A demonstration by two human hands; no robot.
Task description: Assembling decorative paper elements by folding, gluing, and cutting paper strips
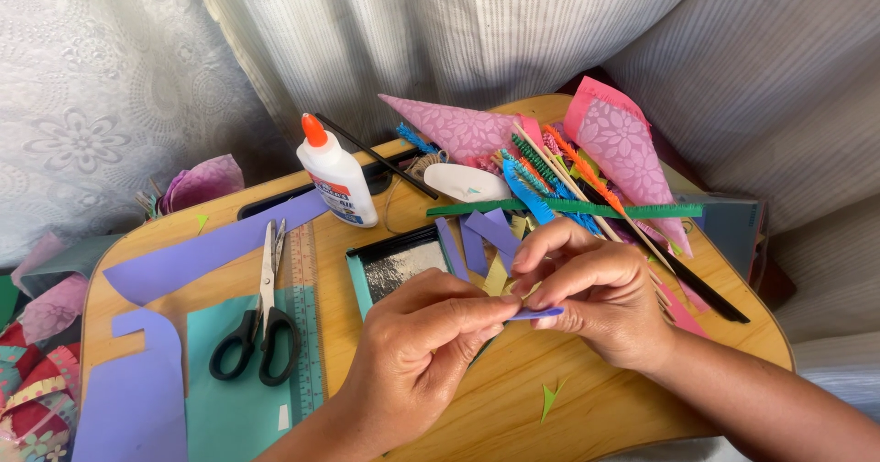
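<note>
Two hands meet over the middle of the wooden tray table (513, 407), both pinching one small purple paper strip (536, 313). The left hand (417, 352) grips it between thumb and forefinger, and the right hand (596, 297) nips the other end with narrow fingertips, so the step looks like rolling or folding that strip. Going by this, the next move wants a tight, even pinch so the paper doesn't spring open.

Counting outward: one black tray (403, 265) just behind the hands, one pair of black scissors (261, 320) lying on one clear ruler (305, 324) toward the left edge, one glue bottle (337, 176) near the back edge, two pink paper cones (623, 150) at the back right corner.
</note>
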